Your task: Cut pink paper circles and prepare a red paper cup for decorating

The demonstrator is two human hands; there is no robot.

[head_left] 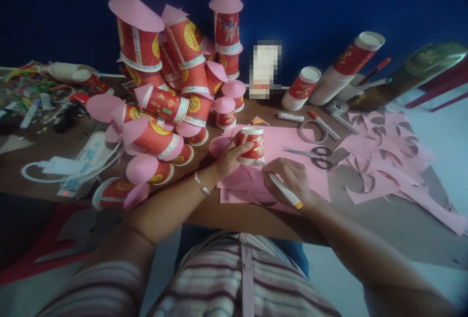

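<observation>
Evidently, the head view shows two hands sharing one small job. The left hand (pixel 232 157) pinches the red cup (pixel 254 146) from its left side, thumb across the printed wall; the far fingers are hidden behind it. The cup sits just right of that hand, upright, its lower edge down at the pink sheets (pixel 285 136), and the grip is probably there to brace it against sliding. The right hand (pixel 287 178) is closed around a white marker (pixel 284 189), pinching it near the writing end, with the orange end sloping back toward the wrist. Such a low grip likely gives fine control beside the cup's foot; whether the tip touches paper is too small to tell.

Just beyond the right hand, scissors (pixel 310 154) lie on the pink sheets, blades pointing left and handles to the right, perhaps set down within easy reach. Farther right of that hand, curved pink scraps (pixel 395 161) are heaped, seemingly pushed out of its way. Left of the left hand and beyond it, cups with pink cone tops (pixel 153 139) crowd the bench (pixel 219 217), some stacked, others lying on their sides, which presumably leaves room in front for both hands.
</observation>
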